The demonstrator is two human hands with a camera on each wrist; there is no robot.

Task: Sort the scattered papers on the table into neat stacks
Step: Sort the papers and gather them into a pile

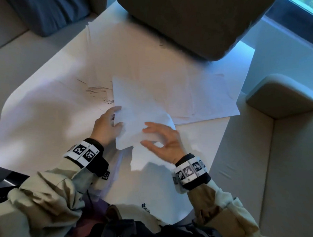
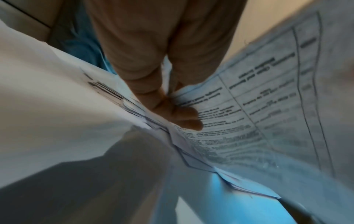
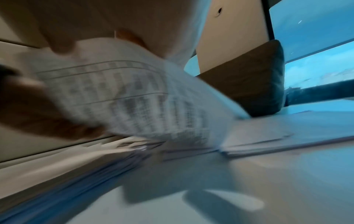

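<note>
Both hands (image 1: 134, 134) grip a limp, bowed sheaf of printed paper (image 1: 139, 108) above the smooth table (image 1: 43, 115)

Room and obstacles around the table

Bare table (image 1: 43, 115) on the near left and in the near right corner. Loose papers (image 1: 196, 91) cover the middle and far right, a fanned spread (image 1: 100, 90) lies left of centre. A brown cushion (image 1: 197, 20) overhangs the far edge. Sofa arm (image 1: 281, 93) stands close off the right edge. Lifted sheets (image 1: 139, 115) block the centre.
</note>
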